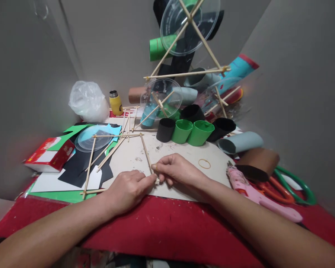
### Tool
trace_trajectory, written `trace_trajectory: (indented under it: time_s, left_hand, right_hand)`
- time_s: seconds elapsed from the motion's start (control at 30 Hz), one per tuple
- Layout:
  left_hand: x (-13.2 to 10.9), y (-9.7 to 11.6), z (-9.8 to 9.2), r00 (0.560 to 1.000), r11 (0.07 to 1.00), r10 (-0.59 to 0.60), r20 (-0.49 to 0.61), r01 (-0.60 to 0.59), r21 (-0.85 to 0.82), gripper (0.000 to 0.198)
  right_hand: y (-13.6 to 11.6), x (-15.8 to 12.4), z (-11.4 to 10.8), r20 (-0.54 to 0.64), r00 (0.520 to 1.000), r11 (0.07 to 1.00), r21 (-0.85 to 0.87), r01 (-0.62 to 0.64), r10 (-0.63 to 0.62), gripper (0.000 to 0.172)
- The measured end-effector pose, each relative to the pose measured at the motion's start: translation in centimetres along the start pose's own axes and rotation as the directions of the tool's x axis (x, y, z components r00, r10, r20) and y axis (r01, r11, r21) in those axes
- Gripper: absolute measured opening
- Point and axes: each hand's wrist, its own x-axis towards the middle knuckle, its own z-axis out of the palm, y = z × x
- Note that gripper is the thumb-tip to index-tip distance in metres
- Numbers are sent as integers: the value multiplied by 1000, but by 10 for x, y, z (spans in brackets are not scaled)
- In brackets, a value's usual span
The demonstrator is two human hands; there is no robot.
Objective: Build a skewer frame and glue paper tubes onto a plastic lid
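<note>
Red-covered bench [162, 230] carries everything. Big item at the back: a tall model of sticks [184, 74], clear lids and paper tubes. Under the hands, a pale grey board [184, 147], some dark marks on it.

The piece being worked is the stick frame [146, 153]: four-sided, lying front-left, partly on the board, partly over the paper sheets [51, 182]. Far corners look tied; near-left has the sticks crossing, can't tell if it's bound. Near-right corner is mostly covered by the fingers.

Right hand [175, 171]: thumb and index pinched on the frame's right-side stick, close to its near end. Left hand [131, 188]: low on the board, fingers curled, tips at that same corner, right beside the other hand's. Can't tell if they grip or only brace.

Step in hand, my read: working the near-right joint. Next move calls for keeping both sticks crossed and steady there while the fingertips do the fiddly bit; a slip would skew the frame.

Rest, by size: pink tool [252, 191] by the right forearm, red box [56, 160] far left, green tubes [203, 134] upright behind the hands, then one loose rubber band [204, 159] on the board, right of the right hand.
</note>
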Motion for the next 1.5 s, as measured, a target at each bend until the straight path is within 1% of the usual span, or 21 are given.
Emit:
trace_trajectory:
  time_s: [0.13,0.23,0.3,0.33,0.4,0.47,0.5,0.53,0.57,0.6,0.67,0.77,0.9,1.03,1.13,1.27,1.37,1.5]
  left_hand:
    - [-1,-3,0,997,997,-53,-52,50,-53,26]
    - [1,-3,-2,992,993,-97,-76,90,-80,26]
    - [2,-3,-4,988,989,-124,-88,115,-96,25]
    - [2,-3,-4,987,987,-135,-91,125,-102,25]
    - [3,-3,-3,985,984,-149,-90,139,-110,24]
    - [3,-2,-2,983,982,-155,-94,143,-122,24]
    - [3,-2,-1,983,981,-157,-99,144,-132,24]
    - [3,-1,0,982,979,-159,-104,144,-142,24]
    - [4,0,0,981,978,-161,-110,144,-152,23]
    - [4,1,0,980,976,-162,-112,143,-162,24]
    - [5,3,0,981,973,-161,-107,140,-184,24]
    - [8,7,0,981,966,-172,-85,151,-209,26]
    - [10,10,0,979,963,-197,-59,182,-200,26]
    - [10,9,2,976,961,-216,-31,207,-182,25]
    - [10,9,3,974,959,-225,-25,217,-182,26]
    - [9,9,3,982,964,-179,-53,164,-211,27]
    - [8,9,3,986,967,-153,-63,136,-216,29]
    - [8,7,3,984,967,-157,-88,135,-217,27]
  right_hand:
    - [0,-13,-10,-117,989,996,-31,83,-86,30]
    - [5,-28,-10,-202,964,975,-175,140,-175,30]
    - [10,-39,-4,-245,931,932,-309,189,-270,27]
    - [13,-44,0,-256,906,898,-379,225,-335,26]
    - [19,-51,8,-248,836,792,-527,308,-489,24]
    - [24,-54,15,-182,758,648,-662,376,-626,22]
    - [27,-54,17,-139,728,575,-718,392,-671,22]
    - [28,-54,19,-99,709,509,-765,394,-699,23]
    - [29,-53,20,-67,699,455,-802,387,-712,23]
    - [30,-52,20,-46,697,416,-830,372,-716,23]
    - [30,-51,20,-29,698,373,-861,347,-715,23]
    - [27,-51,21,-47,708,375,-871,316,-705,18]
    - [24,-51,24,-79,754,412,-872,264,-652,15]
    - [25,-47,25,-90,779,445,-859,255,-620,13]
    - [29,-43,23,-121,793,499,-830,249,-597,11]
    - [33,-36,19,-147,824,580,-777,246,-547,10]
    - [33,-34,18,-153,814,618,-732,287,-560,10]
    - [33,-39,17,-158,774,636,-679,365,-613,8]
